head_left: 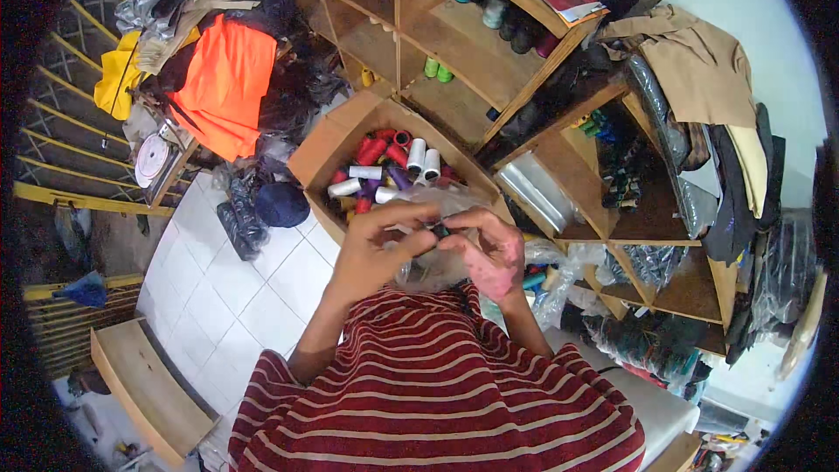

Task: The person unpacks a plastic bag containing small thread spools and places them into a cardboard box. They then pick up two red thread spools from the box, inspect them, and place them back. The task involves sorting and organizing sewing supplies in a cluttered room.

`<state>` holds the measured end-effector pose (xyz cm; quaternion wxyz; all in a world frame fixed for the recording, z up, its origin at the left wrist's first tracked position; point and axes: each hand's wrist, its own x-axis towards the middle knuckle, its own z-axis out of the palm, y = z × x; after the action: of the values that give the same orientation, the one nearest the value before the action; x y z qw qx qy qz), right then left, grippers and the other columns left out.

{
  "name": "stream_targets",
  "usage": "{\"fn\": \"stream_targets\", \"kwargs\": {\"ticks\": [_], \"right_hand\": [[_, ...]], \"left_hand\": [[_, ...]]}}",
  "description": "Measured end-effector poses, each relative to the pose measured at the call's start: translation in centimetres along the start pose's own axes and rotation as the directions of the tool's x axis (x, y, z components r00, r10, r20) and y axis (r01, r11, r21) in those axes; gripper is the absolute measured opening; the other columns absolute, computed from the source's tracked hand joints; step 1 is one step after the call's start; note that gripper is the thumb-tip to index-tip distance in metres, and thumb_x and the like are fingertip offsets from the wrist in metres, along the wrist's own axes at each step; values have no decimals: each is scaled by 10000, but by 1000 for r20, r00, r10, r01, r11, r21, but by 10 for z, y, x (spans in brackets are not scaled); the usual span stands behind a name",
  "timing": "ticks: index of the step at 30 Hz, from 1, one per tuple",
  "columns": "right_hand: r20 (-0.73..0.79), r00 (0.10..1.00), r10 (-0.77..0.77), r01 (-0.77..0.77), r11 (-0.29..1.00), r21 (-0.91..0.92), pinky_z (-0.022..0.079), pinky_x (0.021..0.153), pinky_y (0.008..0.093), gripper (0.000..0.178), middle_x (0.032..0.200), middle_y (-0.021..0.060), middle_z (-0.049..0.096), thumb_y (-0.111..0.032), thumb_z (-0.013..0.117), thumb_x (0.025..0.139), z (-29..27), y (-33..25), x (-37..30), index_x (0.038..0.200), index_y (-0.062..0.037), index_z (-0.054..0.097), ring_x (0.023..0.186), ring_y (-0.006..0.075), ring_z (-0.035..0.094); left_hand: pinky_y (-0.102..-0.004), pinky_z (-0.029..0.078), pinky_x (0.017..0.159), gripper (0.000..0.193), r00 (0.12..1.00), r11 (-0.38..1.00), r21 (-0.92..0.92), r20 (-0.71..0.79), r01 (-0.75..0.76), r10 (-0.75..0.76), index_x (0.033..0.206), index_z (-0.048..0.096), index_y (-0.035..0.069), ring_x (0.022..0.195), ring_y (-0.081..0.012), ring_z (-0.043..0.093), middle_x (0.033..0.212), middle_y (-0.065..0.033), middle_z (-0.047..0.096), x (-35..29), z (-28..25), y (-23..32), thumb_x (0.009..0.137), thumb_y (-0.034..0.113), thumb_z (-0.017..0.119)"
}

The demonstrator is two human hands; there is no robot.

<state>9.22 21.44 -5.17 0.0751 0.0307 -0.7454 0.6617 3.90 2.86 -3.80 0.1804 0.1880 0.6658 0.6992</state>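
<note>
My left hand (pixel 377 246) and my right hand (pixel 491 252) meet in front of my chest with bent, pinching fingers. Between their fingertips is a small dark piece (pixel 440 231), too small to name. Around and beneath the hands hangs a clear plastic bag (pixel 454 201), partly covered by the fingers. Just beyond them stands an open cardboard box (pixel 328 142) of thread spools. Red spools (pixel 371 151), white spools (pixel 417 156) and purple ones lie jumbled in it. My hands hide part of the box's near side.
Wooden shelves (pixel 454 22) with more spools rise behind the box. A lower wooden rack (pixel 559 179) stands on the right, with draped tan cloth (pixel 690 61). Orange cloth (pixel 225 87) lies at the left. Dark bundles (pixel 242 218) sit on the white tiles; a wooden drawer (pixel 144 385) lies lower left.
</note>
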Motion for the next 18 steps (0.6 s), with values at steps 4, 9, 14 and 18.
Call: {"fn": "stream_targets", "kwargs": {"ticks": [4, 9, 14, 18], "right_hand": [[-5, 974, -225, 225, 974, -22, 520, 729, 315, 215, 874, 121, 656, 103, 688, 708, 1, -3, 3, 888, 1, 630, 844, 215, 645], [4, 952, -307, 304, 940, -152, 512, 715, 334, 197, 845, 122, 661, 42, 740, 685, -1, -15, 6, 845, -13, 641, 805, 242, 652], [8, 961, -277, 276, 955, -108, 509, 728, 342, 211, 862, 123, 667, 35, 747, 677, 2, -9, 3, 856, -12, 646, 806, 254, 652], [-9, 979, -202, 202, 979, 5, 501, 747, 323, 219, 863, 122, 666, 26, 745, 694, 4, 1, 0, 888, -13, 650, 828, 240, 650]], "left_hand": [[-268, 491, 811, 205, 992, 950, -284, 20, 128, -128, 1022, 676, -28, 887, -142, 622, 979, -92, 679, 1, 13, -4, 843, 72, 685], [-295, 525, 796, 148, 950, 713, -645, 69, 275, -304, 984, 682, 2, 911, -169, 635, 1031, -102, 664, -2, 18, -19, 849, 64, 672], [-271, 513, 750, 124, 940, 786, -565, -51, 251, -337, 957, 686, -15, 839, -143, 635, 974, -109, 681, -2, 21, -15, 863, 61, 657], [-238, 490, 684, 120, 969, 958, -262, -178, 120, -170, 930, 696, -25, 774, -99, 614, 850, -63, 689, -1, 20, -13, 860, 68, 670]]}}
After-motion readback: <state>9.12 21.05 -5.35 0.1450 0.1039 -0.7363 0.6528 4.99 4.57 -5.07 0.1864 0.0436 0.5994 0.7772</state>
